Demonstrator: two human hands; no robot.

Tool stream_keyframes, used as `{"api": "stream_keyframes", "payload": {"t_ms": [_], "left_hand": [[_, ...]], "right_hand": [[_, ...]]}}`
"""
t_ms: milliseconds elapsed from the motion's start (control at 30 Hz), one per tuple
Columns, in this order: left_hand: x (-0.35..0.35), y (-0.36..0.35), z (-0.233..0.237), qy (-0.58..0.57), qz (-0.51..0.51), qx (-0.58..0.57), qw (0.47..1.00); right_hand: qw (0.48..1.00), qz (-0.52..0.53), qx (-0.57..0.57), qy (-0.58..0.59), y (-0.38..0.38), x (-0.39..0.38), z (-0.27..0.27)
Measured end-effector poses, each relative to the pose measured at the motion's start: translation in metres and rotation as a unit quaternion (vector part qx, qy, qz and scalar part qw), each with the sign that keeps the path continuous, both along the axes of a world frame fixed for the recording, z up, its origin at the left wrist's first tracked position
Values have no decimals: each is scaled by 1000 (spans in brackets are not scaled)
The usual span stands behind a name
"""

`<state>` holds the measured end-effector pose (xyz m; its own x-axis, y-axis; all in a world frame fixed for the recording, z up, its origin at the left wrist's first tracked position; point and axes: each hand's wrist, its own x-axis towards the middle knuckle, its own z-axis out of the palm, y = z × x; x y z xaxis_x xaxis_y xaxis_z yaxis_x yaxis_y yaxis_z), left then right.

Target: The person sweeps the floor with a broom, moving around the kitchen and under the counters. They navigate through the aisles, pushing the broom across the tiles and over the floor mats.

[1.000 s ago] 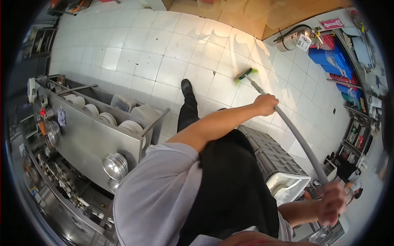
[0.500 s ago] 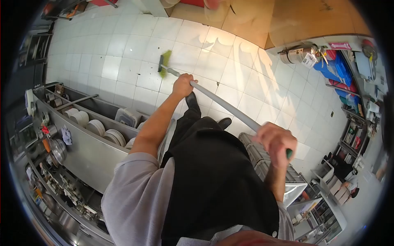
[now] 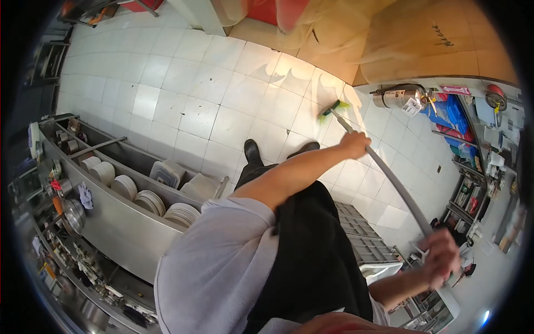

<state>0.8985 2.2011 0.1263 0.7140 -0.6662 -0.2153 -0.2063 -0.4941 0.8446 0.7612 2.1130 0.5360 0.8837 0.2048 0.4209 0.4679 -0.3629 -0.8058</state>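
A broom with a long grey handle slants across the right half of the view. Its green bristle head rests on the white tiled floor, ahead and to the right of my boots. My left hand is wrapped round the lower part of the handle, its arm reaching across my body. At the handle's top end, my right hand is closed on it, slightly blurred by motion.
On the left, a steel counter has shelves with stacked white plates. Grey crates stand close by my right leg. A metal cylinder lies near the orange wall panels. Shelves with blue bags line the right side.
The broom head has swept from the left across the floor to the right. Both hands moved right with the handle, and my left arm now crosses in front of my body.
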Motion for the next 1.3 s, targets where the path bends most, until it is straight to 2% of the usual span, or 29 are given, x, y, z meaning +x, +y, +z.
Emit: {"api": "stream_keyframes", "payload": {"t_ms": [100,167,200,233,267,300,333,367,400,467,500,533,567,600,633,700,733,767,800,867,933,1000,1067,1100,1133,1167,1200,1267,1300], "left_hand": [[35,25,-64,7,60,74,995],[48,88,-79,-32,128,105,986],[52,118,-115,-51,177,100,978],[57,152,-131,-82,193,102,972],[61,184,-157,-107,209,147,961],[61,212,-151,-148,255,149,944],[70,232,-132,-52,251,208,944],[75,245,-127,-58,233,255,937],[79,239,-112,-52,243,297,922],[88,200,-94,-89,242,263,930],[90,170,-95,-117,246,204,940],[93,133,-98,-146,251,142,946],[97,90,-92,-175,235,79,953],[99,40,-54,-154,276,33,948],[108,0,-32,-125,223,8,967],[126,-71,-3,-147,147,-20,978],[138,-92,21,-144,119,-7,982],[150,-114,17,-121,127,-35,984],[168,-124,21,-78,121,-4,990],[207,-133,-19,-28,127,69,989],[229,-101,-78,21,188,43,981],[224,-23,-120,-85,228,17,970],[210,68,-120,-95,308,-2,947],[202,109,-132,-160,361,-56,917],[197,150,-125,-134,397,5,908],[200,196,-131,-104,363,68,924],[200,231,-123,-99,379,121,912],[212,275,-116,-98,348,154,920],[219,280,-104,-109,356,131,919]], "right_hand": [[994,27,90,57,-32,54,-55],[980,54,166,96,-46,85,-95],[971,59,201,115,-40,99,-117],[960,70,242,126,-35,109,-143],[949,22,231,213,-26,114,-161],[934,48,287,208,-13,126,-178],[931,113,304,166,-4,137,-190],[932,125,296,170,-3,143,-192],[932,124,298,166,-17,149,-187],[934,123,304,140,-51,157,-163],[938,97,281,175,-82,156,-141],[942,119,275,149,-117,157,-124],[952,98,266,111,-152,145,-106],[967,124,203,92,-174,147,-67],[982,144,111,58,-185,152,-32],[989,118,84,-1,-185,144,10],[991,105,81,-11,-177,147,17],[992,118,39,-29,-171,159,14],[990,130,-2,-48,-164,174,7],[986,165,-34,-5,-135,218,-23],[991,119,23,48,-100,247,-53],[984,129,95,74,-83,270,-79],[969,153,163,106,-54,281,-105],[960,161,194,122,-35,286,-119],[950,170,224,138,-15,290,-131],[947,161,229,156,9,295,-142],[944,157,235,171,31,304,-149],[947,152,226,169,59,315,-137],[952,141,219,161,68,317,-117]]}}
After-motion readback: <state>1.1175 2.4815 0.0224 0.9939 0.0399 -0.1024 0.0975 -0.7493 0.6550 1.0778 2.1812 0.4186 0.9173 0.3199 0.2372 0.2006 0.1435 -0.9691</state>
